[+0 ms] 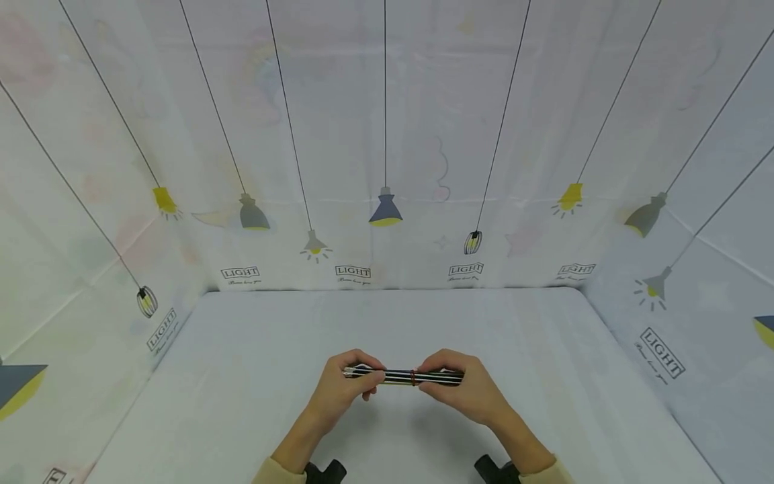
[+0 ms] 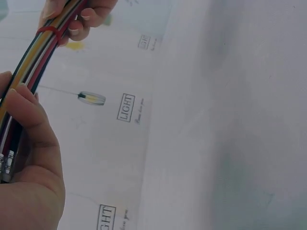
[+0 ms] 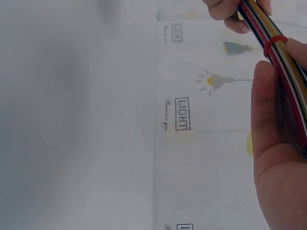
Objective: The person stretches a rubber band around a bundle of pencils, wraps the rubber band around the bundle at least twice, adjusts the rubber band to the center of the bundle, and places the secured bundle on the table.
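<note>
A bundle of slim, striped pencils [image 1: 399,377] is held level above the white table, in dark, yellow, white and red colours. Silver metal ends [image 2: 8,162] show at its left end. Round the bundle runs a red elastic band [image 3: 275,43], right of its middle. My left hand [image 1: 345,384] grips the left part between thumb and fingers. On the right part, my right hand [image 1: 462,388] pinches the bundle with thumb and fingertips right by the band. The bundle's far right end is partly hidden by the right hand.
The white-covered table [image 1: 260,349] spreads out around and below both hands. Behind it and at both sides hang pale cloth walls [image 1: 423,101] printed with lamps and the word LIGHT. Dark wrist mounts [image 1: 326,472] sit beside the sleeves.
</note>
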A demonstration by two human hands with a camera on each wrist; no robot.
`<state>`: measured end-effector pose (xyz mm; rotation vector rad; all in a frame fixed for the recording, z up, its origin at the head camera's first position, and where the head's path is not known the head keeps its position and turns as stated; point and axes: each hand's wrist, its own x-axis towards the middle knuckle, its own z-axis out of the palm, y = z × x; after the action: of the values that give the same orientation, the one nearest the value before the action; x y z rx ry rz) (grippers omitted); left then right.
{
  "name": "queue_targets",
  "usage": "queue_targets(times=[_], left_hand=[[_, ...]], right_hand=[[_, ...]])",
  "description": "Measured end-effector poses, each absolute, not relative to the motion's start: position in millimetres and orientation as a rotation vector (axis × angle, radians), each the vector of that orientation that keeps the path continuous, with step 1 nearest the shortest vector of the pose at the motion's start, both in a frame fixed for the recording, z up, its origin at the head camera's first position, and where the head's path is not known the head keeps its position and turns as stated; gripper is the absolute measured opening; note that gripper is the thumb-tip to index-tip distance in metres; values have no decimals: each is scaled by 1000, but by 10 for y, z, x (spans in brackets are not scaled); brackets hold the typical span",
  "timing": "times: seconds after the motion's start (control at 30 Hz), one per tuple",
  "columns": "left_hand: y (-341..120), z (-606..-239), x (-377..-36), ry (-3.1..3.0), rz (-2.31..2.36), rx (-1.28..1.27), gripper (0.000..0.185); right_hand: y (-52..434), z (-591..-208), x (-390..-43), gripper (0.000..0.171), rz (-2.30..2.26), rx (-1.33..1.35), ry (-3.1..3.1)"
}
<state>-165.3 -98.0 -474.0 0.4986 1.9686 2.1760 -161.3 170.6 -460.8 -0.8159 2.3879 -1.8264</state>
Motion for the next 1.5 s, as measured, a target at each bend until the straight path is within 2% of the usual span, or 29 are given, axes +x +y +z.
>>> queue_targets(times=[0.63, 1.07, 1.5], left_hand=[[-1046, -4805, -1821, 2213, 2077, 349, 25], [-1018, -4871, -1957, 2217, 2098, 360, 22], [-994, -4884, -2025, 2237, 2106, 320, 20]], right_hand=[[1804, -4592, -1783, 21, -1782, -454, 2547], [1796, -4620, -1876, 22, -1780, -286, 2534], [1811, -4677, -1992, 26, -1822, -226, 2438]])
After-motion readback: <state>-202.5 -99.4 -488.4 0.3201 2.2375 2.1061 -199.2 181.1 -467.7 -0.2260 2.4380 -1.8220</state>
